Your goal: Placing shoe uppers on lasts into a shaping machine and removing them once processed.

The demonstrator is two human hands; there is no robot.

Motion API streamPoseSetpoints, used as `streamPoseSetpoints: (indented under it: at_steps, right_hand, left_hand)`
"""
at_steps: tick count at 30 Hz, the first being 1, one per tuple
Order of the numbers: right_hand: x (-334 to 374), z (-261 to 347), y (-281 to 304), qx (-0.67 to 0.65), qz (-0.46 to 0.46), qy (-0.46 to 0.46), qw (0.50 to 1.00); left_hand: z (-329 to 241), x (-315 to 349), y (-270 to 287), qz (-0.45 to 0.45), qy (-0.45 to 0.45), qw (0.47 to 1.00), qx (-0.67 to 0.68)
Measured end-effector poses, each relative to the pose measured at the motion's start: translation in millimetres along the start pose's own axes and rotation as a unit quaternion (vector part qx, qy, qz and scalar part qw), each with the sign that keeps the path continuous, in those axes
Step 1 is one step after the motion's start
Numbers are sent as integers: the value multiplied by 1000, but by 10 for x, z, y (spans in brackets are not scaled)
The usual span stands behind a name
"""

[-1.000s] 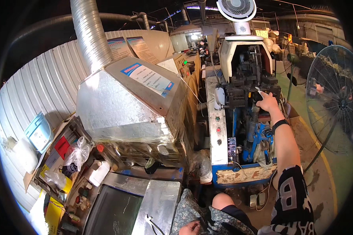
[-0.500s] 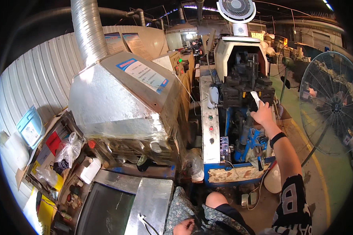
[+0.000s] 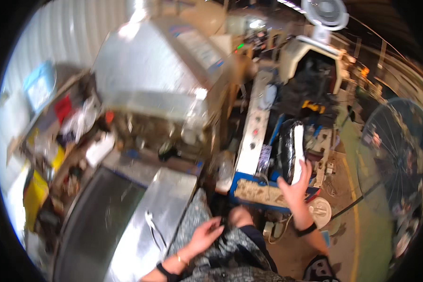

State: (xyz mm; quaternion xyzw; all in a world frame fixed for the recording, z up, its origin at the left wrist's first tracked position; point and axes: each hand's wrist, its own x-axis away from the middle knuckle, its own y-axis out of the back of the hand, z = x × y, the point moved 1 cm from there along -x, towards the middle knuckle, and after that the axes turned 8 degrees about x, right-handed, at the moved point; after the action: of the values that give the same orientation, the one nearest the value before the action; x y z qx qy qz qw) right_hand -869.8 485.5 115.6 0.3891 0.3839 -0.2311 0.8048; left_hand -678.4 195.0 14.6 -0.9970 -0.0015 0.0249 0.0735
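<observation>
Right of the frame's middle, the right hand [image 3: 295,189] is hanging spread at a long white strip's [image 3: 298,146] low end, while the left hand [image 3: 206,238] is resting curled over the lap [image 3: 221,258], blur hiding whether either is gripping.

4 o'clk: my R hand [image 3: 296,187] blurry, grip on white strip [image 3: 298,148] unclear; 1 o'clk: white fan [image 3: 325,10] cut off by top edge.

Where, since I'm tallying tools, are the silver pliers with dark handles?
In the head view, lower left of centre, the pliers lie on the flat, shiny metal sheet, left of the person's left hand.
</observation>
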Motion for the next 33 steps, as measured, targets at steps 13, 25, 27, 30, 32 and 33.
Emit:
streamPoseSetpoints:
  at_steps: [13, 25, 27, 30, 32, 33]
  right_hand:
    - [1445, 1644, -357, -368, 475, -63, 797]
    - [2740, 3864, -2169, 48, 728, 198, 655]
    - [2718, 3802, -2242, 49, 758, 250, 600]
    - [2396, 3585, -2287, -37, 759, 153, 631]
    - [2099, 3380, -2165, -214, 798, -56, 561]
    - [1932, 3194, -2034, -340, 792, -177, 474]
  left_hand:
    - [-263, 1015, 524, -67, 213, 963, -151]
    - [-108, 799, 544, 37, 9, 897, -441]
    - [-127, 812, 586, 64, 33, 881, -468]
    - [-141, 757, 572, 136, 117, 827, -533]
    - [-168, 699, 554, 129, 91, 803, -574]
    - [-176, 670, 556, 134, 92, 803, -573]
